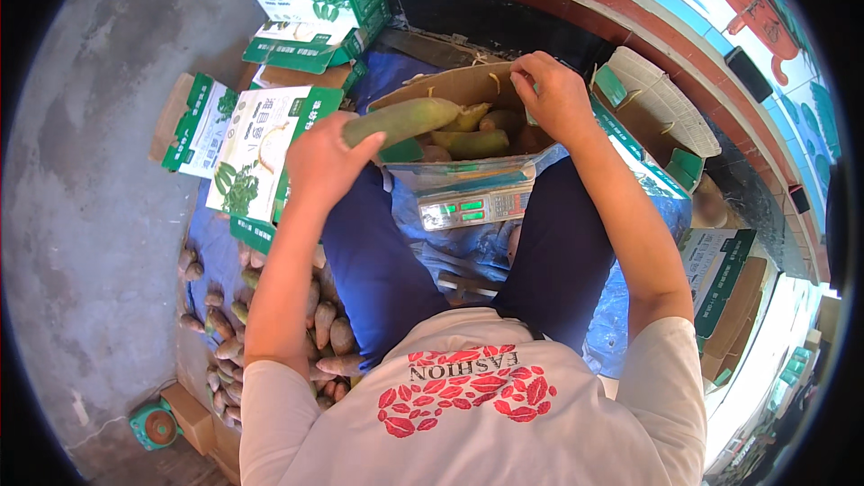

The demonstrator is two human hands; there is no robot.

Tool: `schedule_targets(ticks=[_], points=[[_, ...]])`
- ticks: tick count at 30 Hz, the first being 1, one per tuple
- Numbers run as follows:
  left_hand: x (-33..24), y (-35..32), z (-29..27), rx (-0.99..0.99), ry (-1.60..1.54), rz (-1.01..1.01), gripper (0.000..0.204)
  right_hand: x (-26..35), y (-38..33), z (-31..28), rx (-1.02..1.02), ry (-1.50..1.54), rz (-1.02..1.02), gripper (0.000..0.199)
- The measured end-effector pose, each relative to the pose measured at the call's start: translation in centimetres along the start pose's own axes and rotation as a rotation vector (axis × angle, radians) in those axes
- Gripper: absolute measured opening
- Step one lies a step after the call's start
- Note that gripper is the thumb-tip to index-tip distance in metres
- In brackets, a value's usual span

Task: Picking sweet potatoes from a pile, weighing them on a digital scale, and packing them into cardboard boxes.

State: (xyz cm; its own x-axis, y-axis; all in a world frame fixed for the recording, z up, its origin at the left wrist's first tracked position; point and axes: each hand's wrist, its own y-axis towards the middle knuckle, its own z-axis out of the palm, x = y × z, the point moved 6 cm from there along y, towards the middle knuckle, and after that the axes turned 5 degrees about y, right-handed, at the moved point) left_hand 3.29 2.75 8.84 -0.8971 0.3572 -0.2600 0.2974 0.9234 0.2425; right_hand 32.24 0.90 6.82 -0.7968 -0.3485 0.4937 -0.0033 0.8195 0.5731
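Green radish (405,120), long, thick and smooth-skinned with a blunt rounded end, lies in the grasp of the left hand (326,157), its free end reaching over an open cardboard box.

Leftmost spreads the grey floor (99,153), hard and blotchy. Near its lower part sits a green machine (155,426) with a round face, beside plain brown cardboard. Next comes a pile of loose roots (342,336), plump and tapering, dull brown with greenish patches, partly hidden by the left forearm. Above them leans a glossy white and green carton (256,153) with sharp, straight folds.

Toward the middle, the open box (450,85) shows matte brown inner walls and holds several fat green roots (468,144). Just below it, a flat scale (472,210) with lit green displays stands before a crinkled blue sheet (441,261).

The right hand (553,94) bends its fingers at the box's far edge; I cannot tell whether it grips the cardboard. Farther right, another open carton (661,121) spreads a curved, pale flap.
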Motion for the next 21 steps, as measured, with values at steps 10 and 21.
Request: schedule_targets(ticks=[10,21], points=[[-3.9,4.6,11.9,0.517,-0.231,-0.085,0.056,-1.2,-1.2,-1.9,0.04,0.037,0.087,0.006],[-4.2,2.5,10.6,0.499,-0.148,0.095,0.04,-1.0,-0.5,-1.2,0.027,0.085,0.098,0.008]])
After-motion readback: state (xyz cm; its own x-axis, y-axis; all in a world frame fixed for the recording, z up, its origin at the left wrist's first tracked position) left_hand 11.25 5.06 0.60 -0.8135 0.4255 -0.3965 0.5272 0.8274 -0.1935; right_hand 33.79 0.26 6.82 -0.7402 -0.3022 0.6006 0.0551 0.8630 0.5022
